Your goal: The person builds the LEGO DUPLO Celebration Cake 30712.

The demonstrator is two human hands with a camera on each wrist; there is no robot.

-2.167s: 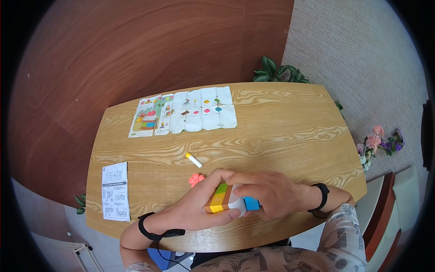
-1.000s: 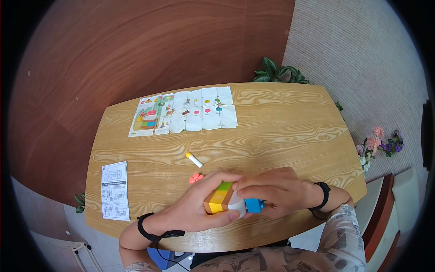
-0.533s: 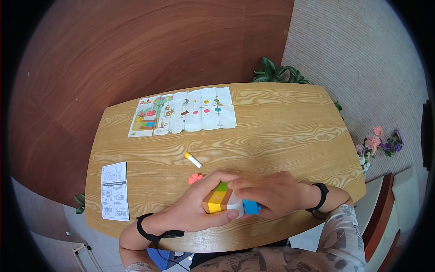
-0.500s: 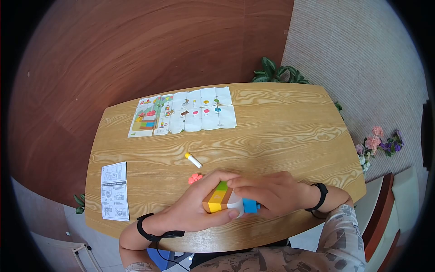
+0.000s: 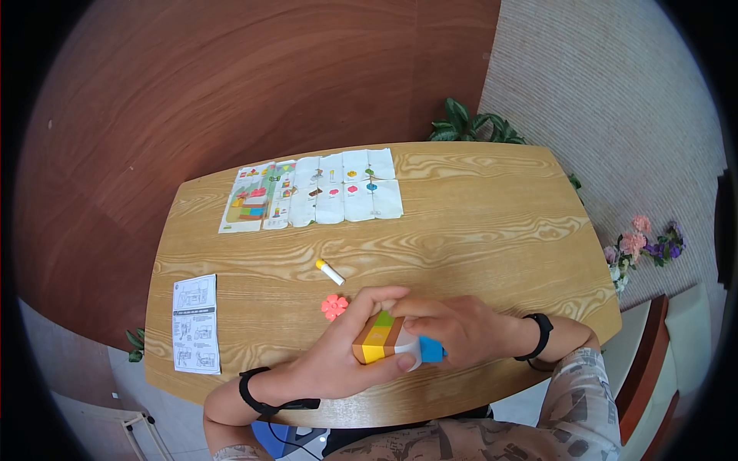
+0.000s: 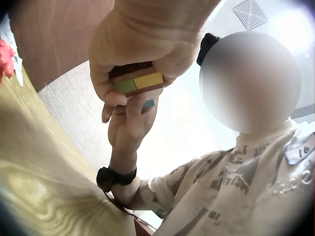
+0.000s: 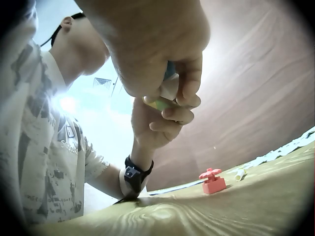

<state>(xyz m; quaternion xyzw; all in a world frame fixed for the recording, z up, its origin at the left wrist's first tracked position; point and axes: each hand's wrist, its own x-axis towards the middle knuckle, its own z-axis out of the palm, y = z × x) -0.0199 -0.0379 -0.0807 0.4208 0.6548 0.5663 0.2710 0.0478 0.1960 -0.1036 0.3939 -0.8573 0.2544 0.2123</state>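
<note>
My left hand [image 5: 332, 355] grips a layered block stack [image 5: 376, 341] with brown, yellow, green and white parts, its thumb along the near side. A blue brick [image 5: 431, 350] sits at the right end of the stack, with my right hand [image 5: 470, 332] curled round it and fingers on the white part. In the left wrist view the stack's green and yellow side [image 6: 148, 80] shows under the left hand. The right hand [image 7: 155, 44] covers much of the blue and white parts [image 7: 170, 86] in the right wrist view.
On the wooden table [image 5: 492, 253] lie a coral flower [image 5: 334, 306], on a coral brick [image 7: 214, 185] in the right wrist view, and a white stick with a yellow end [image 5: 330, 272]. An unfolded picture sheet [image 5: 330, 201] lies at the back, a printed leaflet [image 5: 195, 324] at the left.
Both hands and the stack have shifted slightly, with the left hand a little to the right. More of the coral flower shows beside the left hand. The right fingers have moved on the white part.
</note>
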